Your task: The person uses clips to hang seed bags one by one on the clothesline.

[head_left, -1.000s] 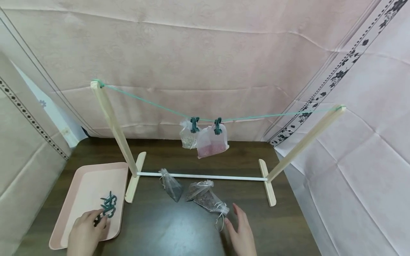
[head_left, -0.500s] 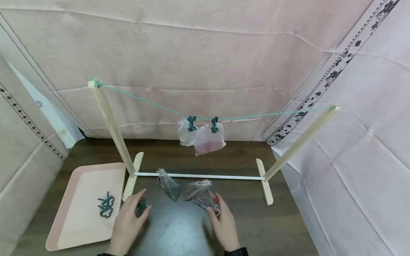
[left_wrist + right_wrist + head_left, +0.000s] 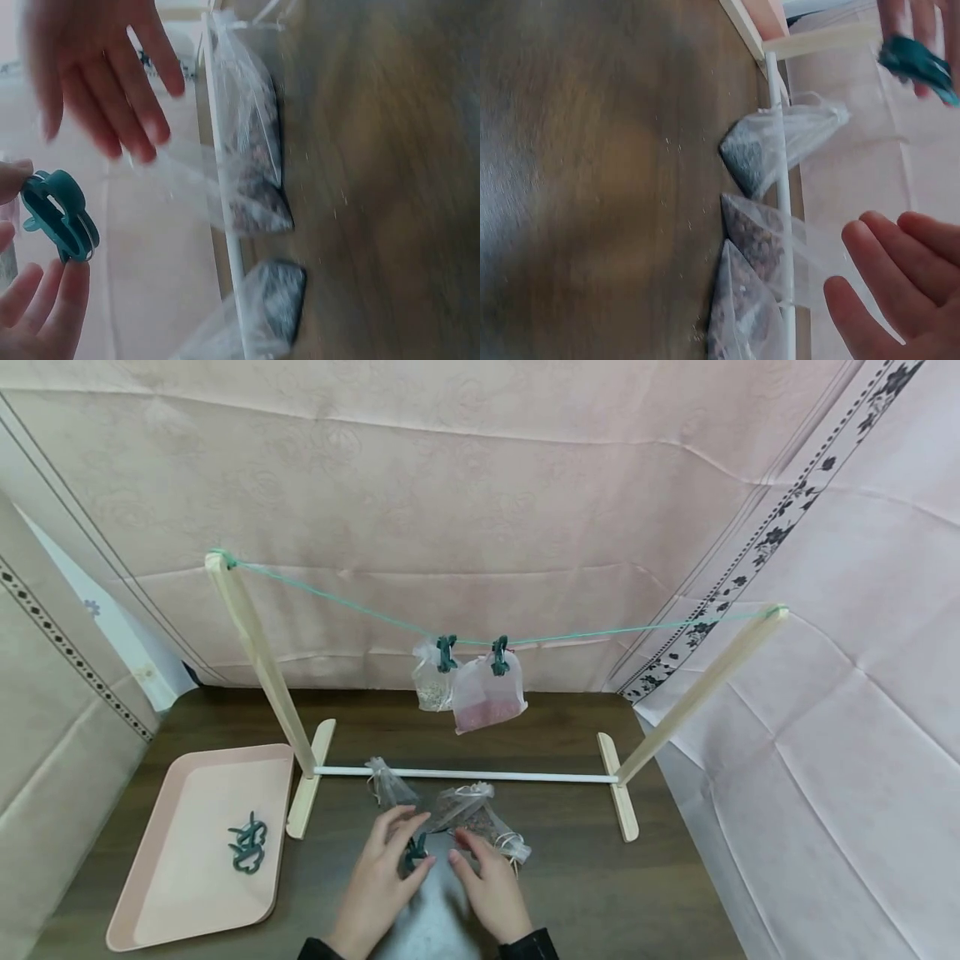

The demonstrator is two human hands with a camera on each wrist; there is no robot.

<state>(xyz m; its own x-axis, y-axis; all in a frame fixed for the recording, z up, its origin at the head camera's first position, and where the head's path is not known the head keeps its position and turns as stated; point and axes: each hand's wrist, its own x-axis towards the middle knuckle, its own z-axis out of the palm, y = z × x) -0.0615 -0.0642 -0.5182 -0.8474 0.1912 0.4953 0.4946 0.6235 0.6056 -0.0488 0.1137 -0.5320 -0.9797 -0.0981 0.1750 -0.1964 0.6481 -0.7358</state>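
Note:
My left hand pinches a dark green clothespin between thumb and fingertips above the table. Close to its right, my right hand has its fingers spread and holds nothing, as the right wrist view shows. Just beyond the hands lie sheer drawstring bags. One has dark grey contents and is partly covered by the left hand in the head view. Two overlapping bags with brownish bits lie beyond the right hand. On the line hang a white bag and a pink-filled bag, each under a green clothespin.
A green string runs between two wooden posts, joined low down by a white bar. At left, a pink tray holds several more green clothespins. Pale patterned cloth hangs behind and at the sides.
My left hand has taken a clothespin from the tray and carried it right to the middle. The right hand has moved left from the bag's tied end, which it was touching.

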